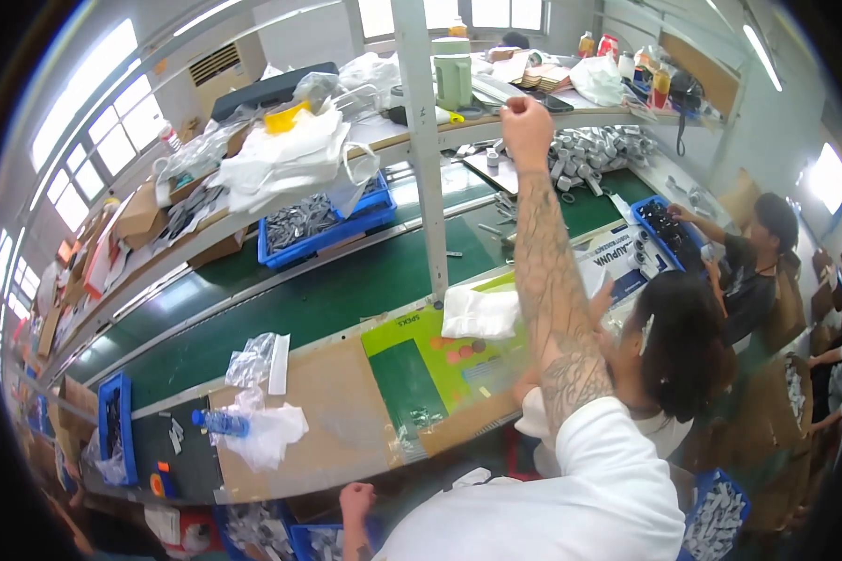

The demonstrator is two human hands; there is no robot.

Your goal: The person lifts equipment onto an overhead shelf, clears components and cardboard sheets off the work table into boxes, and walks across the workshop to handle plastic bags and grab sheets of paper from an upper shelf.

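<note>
My right hand (528, 129) is stretched far forward at the height of the raised shelf, its fingers closed. Its fingertips meet the end of a pale flat piece (492, 89) lying on the shelf; whether they grip it or something small, I cannot make out. A green jug-like container (453, 73) stands just left of that hand. Low in the view, my left hand (356, 501) hangs by the near edge of the bench with curled fingers and nothing visible in it. Nearest to it are blue bins (320, 542) of grey parts under the bench.
A metal post (421, 150) rises in front of the shelf (384, 140). On the bench lie a white cloth-like bundle (480, 312), a water bottle (221, 423) and cardboard (318, 421). A co-worker (674, 346) sits close on my right; another person (762, 252) works beyond, by a blue tray (666, 232).
</note>
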